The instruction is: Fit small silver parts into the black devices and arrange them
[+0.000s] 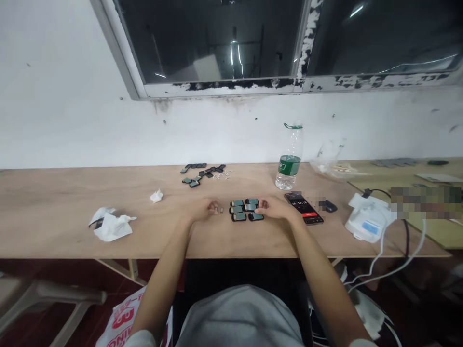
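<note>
Small black oblong modules [238, 217] with grey-green screen-like faces lie in two short columns on the wooden table [213, 243]. My right hand [275, 207] is at the right column, thumb and forefinger around the near end of its middle module [250, 207]. To the left of the columns, my left hand [208, 208] rests low over the table with curled fingers. Tiny pale bits [221, 210] show beside its fingertips; whether one is pinched is too small to tell.
Farther back lie more modules [194, 183] and scattered small white pieces [221, 176]. A water bottle [288, 168], a phone [304, 208] and a white device with cables [369, 219] stand or lie to the right. Crumpled tissues [114, 226] are at left.
</note>
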A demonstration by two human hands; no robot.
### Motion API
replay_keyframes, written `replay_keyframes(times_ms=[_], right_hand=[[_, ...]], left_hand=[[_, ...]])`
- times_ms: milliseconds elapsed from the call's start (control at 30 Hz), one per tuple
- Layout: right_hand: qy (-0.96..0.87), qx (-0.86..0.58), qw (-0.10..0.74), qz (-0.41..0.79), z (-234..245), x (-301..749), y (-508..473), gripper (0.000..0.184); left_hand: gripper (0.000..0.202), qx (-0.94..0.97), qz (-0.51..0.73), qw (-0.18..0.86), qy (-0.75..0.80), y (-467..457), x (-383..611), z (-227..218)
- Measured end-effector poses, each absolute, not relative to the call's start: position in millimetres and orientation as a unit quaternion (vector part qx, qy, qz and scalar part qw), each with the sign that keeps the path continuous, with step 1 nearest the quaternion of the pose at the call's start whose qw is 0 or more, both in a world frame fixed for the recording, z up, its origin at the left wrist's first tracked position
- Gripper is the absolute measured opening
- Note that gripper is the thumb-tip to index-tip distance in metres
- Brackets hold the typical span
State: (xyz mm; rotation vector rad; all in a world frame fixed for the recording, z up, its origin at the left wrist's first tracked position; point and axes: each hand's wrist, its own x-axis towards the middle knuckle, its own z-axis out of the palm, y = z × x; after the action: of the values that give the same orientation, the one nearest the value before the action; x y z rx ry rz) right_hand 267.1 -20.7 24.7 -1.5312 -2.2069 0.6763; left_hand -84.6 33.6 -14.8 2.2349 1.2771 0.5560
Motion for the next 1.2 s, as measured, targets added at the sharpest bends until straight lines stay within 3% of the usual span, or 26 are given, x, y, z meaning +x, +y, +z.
replay_keyframes(times_ms=[67,200,333,867,1033,1200], right_hand=[[-0.805,-0.510,0.213,0.218,26,264,-21,0.008],[-0.839,-0.448,0.243,0.190,21,259,-18,0.025],[-0.850,-0.440,0.213,0.197,11,260,-12,0.029],[-0.784,-0.559,0.181,0.201,16,272,-12,0.007],[-0.786,-0.545,0.210,0.205,9,277,-7,0.021],[-0.798,-0.526,0.201,0.214,7,280,-5,0.019]], left_hand=[[0.031,0.826,0.201,0.247,0.465,35,-84,-17],[0.031,0.846,0.184,0.222,0.449,33,-83,-16],[0.038,0.848,0.170,0.202,0.460,32,-83,-15],[0.052,0.849,0.155,0.174,0.474,18,-74,-5],[0.047,0.837,0.205,0.177,0.474,14,-71,-1],[0.045,0.848,0.240,0.178,0.437,11,-65,3]])
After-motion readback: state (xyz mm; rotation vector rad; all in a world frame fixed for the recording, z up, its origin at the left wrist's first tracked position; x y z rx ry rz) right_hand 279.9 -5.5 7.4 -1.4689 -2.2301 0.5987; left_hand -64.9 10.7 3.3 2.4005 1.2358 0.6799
